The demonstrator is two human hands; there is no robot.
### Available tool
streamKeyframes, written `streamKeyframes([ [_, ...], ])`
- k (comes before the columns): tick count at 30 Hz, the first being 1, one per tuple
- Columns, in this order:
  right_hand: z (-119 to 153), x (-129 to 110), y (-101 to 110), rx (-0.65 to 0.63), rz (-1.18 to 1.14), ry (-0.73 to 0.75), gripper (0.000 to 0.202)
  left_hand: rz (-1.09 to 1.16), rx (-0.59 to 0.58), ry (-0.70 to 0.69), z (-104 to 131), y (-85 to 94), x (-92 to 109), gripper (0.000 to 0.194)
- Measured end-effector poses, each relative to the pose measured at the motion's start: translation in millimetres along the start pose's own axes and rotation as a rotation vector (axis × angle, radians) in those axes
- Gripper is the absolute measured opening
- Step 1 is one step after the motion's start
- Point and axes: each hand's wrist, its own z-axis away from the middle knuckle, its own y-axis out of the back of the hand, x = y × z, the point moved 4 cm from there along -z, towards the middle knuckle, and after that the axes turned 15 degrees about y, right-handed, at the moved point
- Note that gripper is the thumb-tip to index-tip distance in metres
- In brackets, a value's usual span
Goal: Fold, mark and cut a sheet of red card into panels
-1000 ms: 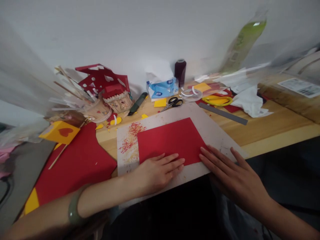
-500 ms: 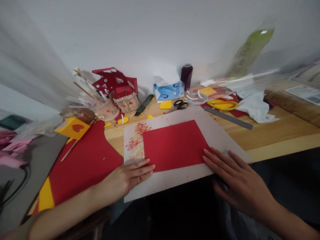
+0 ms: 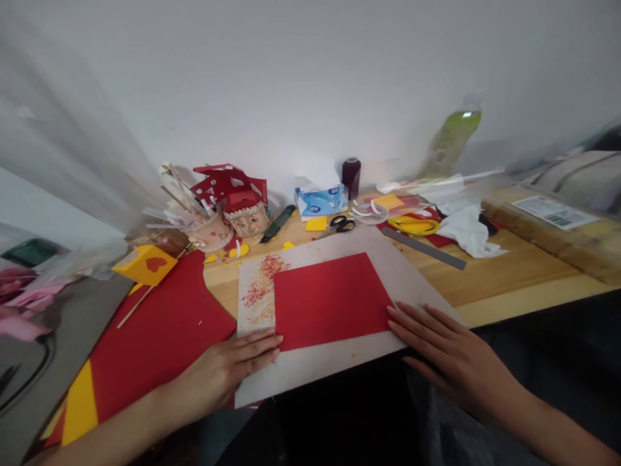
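A red rectangular sheet of paper (image 3: 332, 301) lies flat on a larger pale board (image 3: 310, 372) at the table's front edge. My left hand (image 3: 237, 362) rests on the board with its fingertips at the sheet's lower left corner. Across from it, my right hand (image 3: 444, 346) lies flat, fingers stretched, its tips touching the sheet's lower right corner. Neither hand grips anything. Small red and yellow scraps (image 3: 264, 281) are scattered on the board left of the sheet.
Behind the board lie black scissors (image 3: 339, 224), a green utility knife (image 3: 278, 224) and a tissue pack (image 3: 321, 200). A grey ruler (image 3: 424, 248) and yellow-handled scissors (image 3: 413, 225) are at right. A large red sheet (image 3: 160, 330) and a pink glue gun (image 3: 22, 323) occupy the left.
The camera view has shifted, so the far items sit lower in the picture. My left fingertips have slid slightly outward to the sheet's corner edge; the right hand stays at its corner.
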Motion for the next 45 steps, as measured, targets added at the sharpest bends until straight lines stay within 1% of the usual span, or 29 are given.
streamKeyframes([
  [2,3,5,3,0.016,-0.001,0.035,0.056,-0.008,-0.003,0.001,1,0.1,1,0.059],
  [4,3,14,3,-0.001,-0.021,0.063,0.057,-0.026,-0.005,0.003,0,-0.5,1,0.062],
  [6,-5,29,-3,-0.055,-0.078,0.067,0.061,-0.058,-0.017,0.014,-4,-1.5,3,0.063],
  [8,-18,49,-14,-0.124,-0.159,0.03,0.064,-0.094,-0.033,0.028,-13,-1.8,7,0.059],
  [9,-25,62,-21,-0.174,-0.215,-0.019,0.062,-0.106,-0.043,0.028,-19,-1.9,10,0.055],
  [11,-40,88,-31,-0.195,-0.23,-0.073,0.05,-0.115,-0.058,0.022,-34,-2.3,17,0.048],
  [13,-49,115,-37,-0.202,-0.209,-0.182,0.039,-0.106,-0.069,0.002,-49,-3.5,25,0.043],
  [15,-47,139,-39,-0.193,-0.147,-0.36,0.038,-0.09,-0.071,-0.017,-63,-4.9,31,0.041],
  [17,-37,156,-39,-0.185,-0.072,-0.536,0.04,-0.066,-0.052,-0.038,-74,-4.9,34,0.038],
  [18,-30,160,-40,-0.186,-0.043,-0.598,0.041,-0.049,-0.033,-0.052,-78,-4.0,34,0.035],
  [20,-16,164,-44,-0.193,-0.012,-0.665,0.041,0.004,0.015,-0.085,-86,-0.6,33,0.032],
  [22,-7,165,-50,-0.194,-0.016,-0.693,0.039,0.068,0.067,-0.102,-94,4.6,28,0.032],
  [25,0,169,-58,-0.177,-0.067,-0.731,0.03,0.122,0.137,-0.113,-114,13.5,16,0.035],
  [27,1,175,-59,-0.172,-0.117,-0.759,0.024,0.12,0.149,-0.111,-131,18.4,8,0.037],
  [29,-1,179,-55,-0.185,-0.169,-0.768,0.02,0.072,0.121,-0.053,-149,20.1,-1,0.034],
  [30,-2,180,-51,-0.192,-0.193,-0.761,0.02,0.027,0.089,-0.003,-157,19.0,-6,0.033],
  [32,-7,178,-38,-0.195,-0.219,-0.725,0.023,-0.065,-0.002,0.095,-169,12.4,-13,0.045],
  [34,-13,172,-24,-0.169,-0.208,-0.69,0.024,-0.119,-0.088,0.164,-173,1.7,-18,0.058],
  [35,-16,166,-17,-0.15,-0.194,-0.677,0.023,-0.13,-0.112,0.187,-173,-4.2,-19,0.06],
  [37,-25,152,-8,-0.113,-0.175,-0.654,0.025,-0.135,-0.116,0.222,-168,-14.7,-18,0.059],
  [39,-37,131,-6,-0.088,-0.196,-0.594,0.029,-0.138,-0.085,0.26,-162,-22.3,-17,0.057],
  [41,-52,107,-7,-0.081,-0.244,-0.478,0.032,-0.148,-0.051,0.29,-157,-26.3,-15,0.056],
  [43,-65,84,-10,-0.089,-0.247,-0.369,0.03,-0.16,-0.029,0.306,-155,-27.5,-14,0.055],
  [45,-75,65,-11,-0.104,-0.224,-0.283,0.03,-0.17,-0.04,0.317,-156,-27.8,-13,0.054],
])
